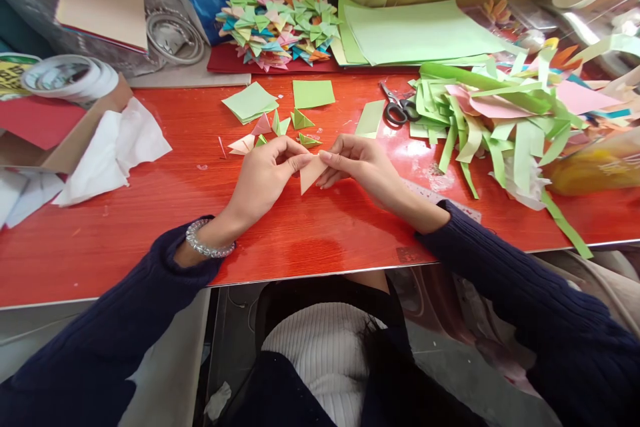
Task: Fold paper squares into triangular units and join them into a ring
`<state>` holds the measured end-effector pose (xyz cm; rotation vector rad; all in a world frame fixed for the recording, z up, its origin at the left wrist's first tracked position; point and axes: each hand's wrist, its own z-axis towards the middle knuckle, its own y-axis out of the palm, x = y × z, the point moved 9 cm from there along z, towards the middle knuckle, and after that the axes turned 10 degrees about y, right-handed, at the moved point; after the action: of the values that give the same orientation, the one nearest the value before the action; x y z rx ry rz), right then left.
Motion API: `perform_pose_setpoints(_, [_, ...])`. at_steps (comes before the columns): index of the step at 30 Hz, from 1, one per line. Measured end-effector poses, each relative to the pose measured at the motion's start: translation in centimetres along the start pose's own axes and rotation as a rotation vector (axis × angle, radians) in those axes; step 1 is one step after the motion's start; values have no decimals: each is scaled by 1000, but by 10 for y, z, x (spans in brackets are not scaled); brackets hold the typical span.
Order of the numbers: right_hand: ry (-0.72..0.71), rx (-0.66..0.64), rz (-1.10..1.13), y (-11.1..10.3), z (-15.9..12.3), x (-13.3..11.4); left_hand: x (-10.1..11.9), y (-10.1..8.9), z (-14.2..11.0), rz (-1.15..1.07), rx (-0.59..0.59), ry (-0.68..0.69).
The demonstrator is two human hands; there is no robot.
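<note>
Between both hands, just above the red table (165, 233), is a peach-coloured folded piece of paper (311, 176) with a pointed lower corner. My left hand (263, 177) pinches its left upper edge between thumb and forefinger. On the other side, my right hand (363, 163) grips its upper right corner, fingers curled behind it. Beyond the hands lie several small folded paper pieces, among them a green one (302, 119) and a pink one (262, 125). A stack of pale green paper squares (250, 103) and a brighter green square (313, 93) are farther back.
Black-handled scissors (397, 110) lie right of the folded pieces. A heap of green paper strips (500, 103) covers the right side. At the back are a colourful paper model (280, 27) and green sheets (420, 30). Tape rolls (70, 77) and a crumpled tissue (117, 150) lie left.
</note>
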<state>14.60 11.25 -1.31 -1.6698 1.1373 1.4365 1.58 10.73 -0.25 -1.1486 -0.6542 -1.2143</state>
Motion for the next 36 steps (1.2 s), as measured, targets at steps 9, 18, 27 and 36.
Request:
perform_pose_setpoints(9, [116, -57, -112, 4, -2, -1, 9, -8, 0, 76, 42, 40])
perform_pose_setpoints(18, [59, -80, -137, 6, 1, 3, -6, 2, -1, -144, -10, -105])
perform_pose_setpoints(27, [30, -75, -164, 5, 2, 9, -8, 1, 0, -14, -41, -58])
perform_pose_setpoints(36, [-56, 28, -83, -3, 0, -2, -4, 3, -1, -76, -84, -104])
